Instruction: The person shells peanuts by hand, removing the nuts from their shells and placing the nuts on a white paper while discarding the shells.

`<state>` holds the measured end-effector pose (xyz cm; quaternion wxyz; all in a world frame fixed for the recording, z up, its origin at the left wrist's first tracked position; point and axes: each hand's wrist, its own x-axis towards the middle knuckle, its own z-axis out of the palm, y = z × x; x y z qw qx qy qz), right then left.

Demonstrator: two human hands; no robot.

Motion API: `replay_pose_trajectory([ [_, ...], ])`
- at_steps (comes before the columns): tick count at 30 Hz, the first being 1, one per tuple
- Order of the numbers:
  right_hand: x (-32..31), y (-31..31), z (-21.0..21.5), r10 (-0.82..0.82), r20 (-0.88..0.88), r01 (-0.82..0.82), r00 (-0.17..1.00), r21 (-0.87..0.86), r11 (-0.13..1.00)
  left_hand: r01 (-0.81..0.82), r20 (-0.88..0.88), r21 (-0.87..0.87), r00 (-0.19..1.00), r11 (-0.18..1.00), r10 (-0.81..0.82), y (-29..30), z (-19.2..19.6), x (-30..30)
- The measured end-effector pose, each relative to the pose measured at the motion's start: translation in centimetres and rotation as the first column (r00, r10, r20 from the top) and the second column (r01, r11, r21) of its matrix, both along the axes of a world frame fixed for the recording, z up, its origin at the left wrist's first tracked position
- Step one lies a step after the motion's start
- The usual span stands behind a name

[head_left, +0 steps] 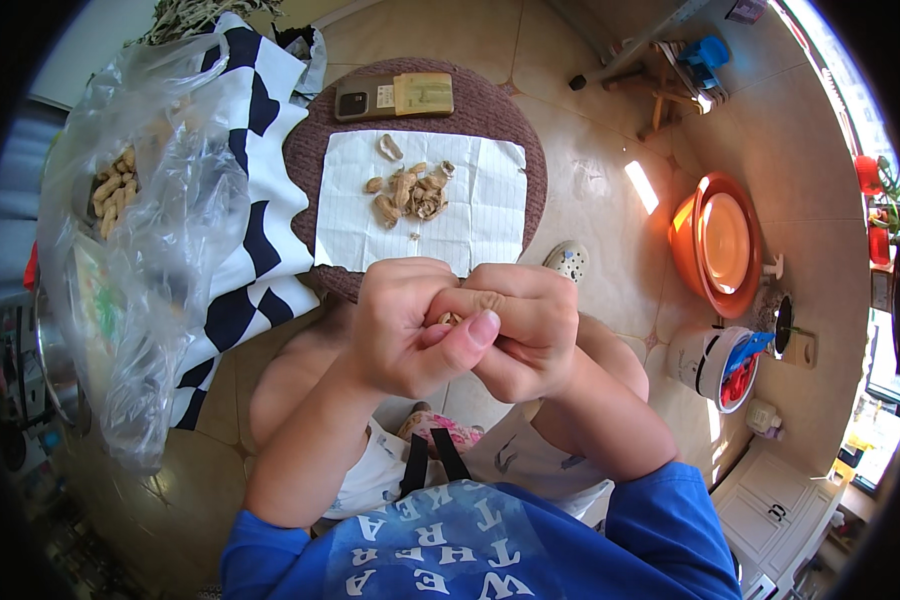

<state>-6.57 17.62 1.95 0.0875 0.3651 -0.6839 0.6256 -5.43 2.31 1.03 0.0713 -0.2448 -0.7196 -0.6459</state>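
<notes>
My left hand and my right hand are pressed together in front of me, both closed around one peanut whose tan shell shows only between the thumbs. Just beyond the hands lies a white lined paper sheet on a round brown stool. A small heap of peanut shells sits in the middle of the sheet, with one shell piece apart from it.
A clear plastic bag with unshelled peanuts lies at left on a black-and-white cloth. A phone and a tan wallet rest on the stool's far side. Orange basins and a white bucket stand at right.
</notes>
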Motion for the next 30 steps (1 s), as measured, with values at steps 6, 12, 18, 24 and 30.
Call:
replay_pose_trajectory([
  [6,-0.5,0.3,0.8,-0.048,0.198,0.031,0.979,0.088,0.996,0.08,0.231,0.122,0.967,0.989,-0.106,-0.8,-0.5,-0.1],
  [12,-1.0,0.5,0.6,-0.115,0.231,0.082,0.966,0.147,0.986,0.049,0.602,0.297,0.766,0.954,-0.227,-0.7,0.7,-0.4],
  [18,-1.3,1.2,0.0,-0.171,0.158,0.133,0.972,0.228,0.965,-0.041,0.73,0.304,0.652,0.952,-0.205,0.1,1.8,-0.9],
  [24,-1.8,1.2,-0.1,-0.173,0.147,0.141,0.974,0.209,0.968,-0.003,0.665,0.218,0.733,0.976,-0.146,-0.9,0.0,-0.5],
  [30,-1.6,1.1,-0.3,-0.189,0.161,0.158,0.969,0.192,0.969,-0.003,0.546,0.061,0.838,0.998,-0.03,-0.4,0.5,-0.4],
])
